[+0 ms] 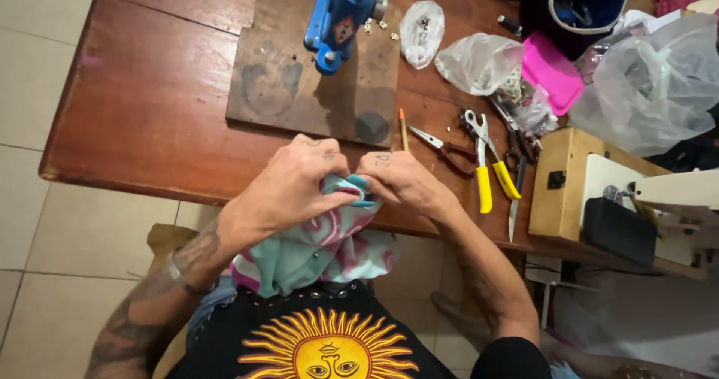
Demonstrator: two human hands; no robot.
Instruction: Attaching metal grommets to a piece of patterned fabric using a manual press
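Both my hands hold a bunched piece of fabric (322,248), turquoise with pink and white swirls, at the near edge of a wooden table (150,102). My left hand (288,188) grips the top of the bundle from the left. My right hand (401,180) pinches a small blue fold of the cloth from the right. The fingertips of both hands meet over the fabric. The rest of the cloth hangs down toward my lap.
A blue hand press (337,16) stands on a dark wooden board (292,87). A pencil (403,128), red-handled pliers (446,150) and yellow-handled pliers (490,165) lie right of my hands. Plastic bags (651,83), a pink box (550,68) and a sewing machine (636,207) crowd the right side.
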